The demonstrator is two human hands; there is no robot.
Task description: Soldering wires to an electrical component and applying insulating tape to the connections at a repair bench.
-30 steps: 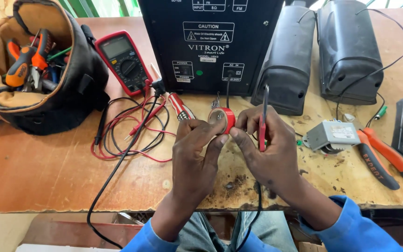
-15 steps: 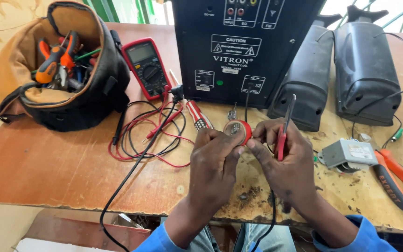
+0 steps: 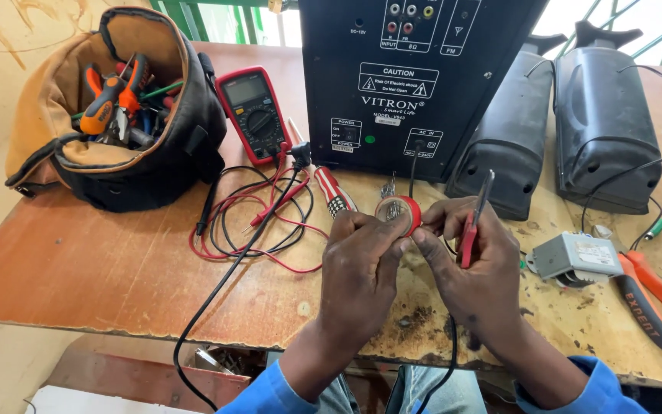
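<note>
My left hand (image 3: pixel 362 264) and my right hand (image 3: pixel 473 268) meet over the front middle of a worn wooden table (image 3: pixel 86 268). Together their fingertips pinch a small round red roll of tape (image 3: pixel 398 212). My right hand also grips a slim red-handled tool (image 3: pixel 473 218) that points up and away from me. A black cable (image 3: pixel 450 360) hangs down from under my right hand. Just behind the hands stands a large black speaker box (image 3: pixel 415 69) with its rear panel facing me.
A red multimeter (image 3: pixel 254 115) lies at the back with red and black leads (image 3: pixel 258 218) coiled beside it. An open tool bag (image 3: pixel 109 115) sits left. Two black satellite speakers (image 3: pixel 561 123) stand right. A small grey transformer (image 3: pixel 576 257) and orange-handled pliers (image 3: pixel 653 295) lie at right.
The view has shifted, so everything sits lower and further right in frame. My hands stay together on the red tape roll, with the red-handled tool still in the right.
</note>
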